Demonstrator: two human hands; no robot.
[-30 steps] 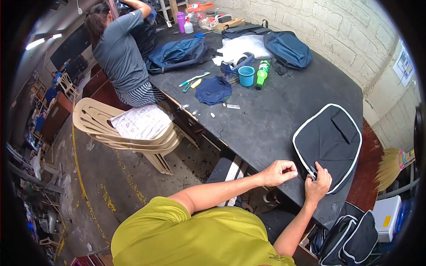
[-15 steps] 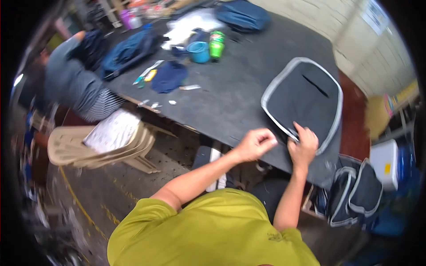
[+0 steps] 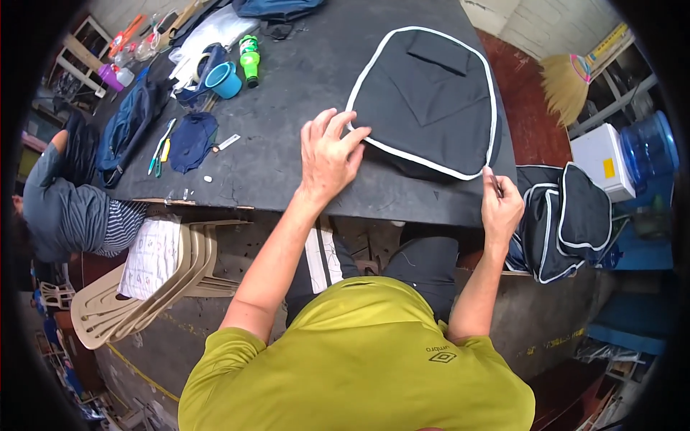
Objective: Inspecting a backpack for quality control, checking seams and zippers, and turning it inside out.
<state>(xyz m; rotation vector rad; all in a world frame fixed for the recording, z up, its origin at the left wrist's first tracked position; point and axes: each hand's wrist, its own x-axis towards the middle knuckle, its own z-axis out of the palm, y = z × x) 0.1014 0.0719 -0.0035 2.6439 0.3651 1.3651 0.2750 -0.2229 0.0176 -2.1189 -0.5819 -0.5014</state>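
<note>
A black fabric panel [image 3: 431, 100] with white piping and a sewn pocket lies flat at the near right corner of the dark table [image 3: 287, 144]. My left hand [image 3: 329, 152] rests open, fingers spread, on the table with its fingertips on the panel's near left edge. My right hand [image 3: 500, 205] pinches the panel's piped edge at the near right corner, at the table's edge; a thin tool may be in its fingers, too small to tell.
A green bottle [image 3: 249, 56], a blue cup [image 3: 225, 79], dark blue bags [image 3: 136, 122] and scissors [image 3: 162, 146] lie farther left on the table. Another person [image 3: 68, 208] sits at the left by stacked beige chairs [image 3: 144, 287]. Black piped bags [image 3: 568, 215], a water jug [image 3: 647, 147] and a broom [image 3: 568, 82] stand right.
The view has swung toward the panel. My left hand has opened from a fist and moved onto the panel's left edge. My right hand stays at the near right edge.
</note>
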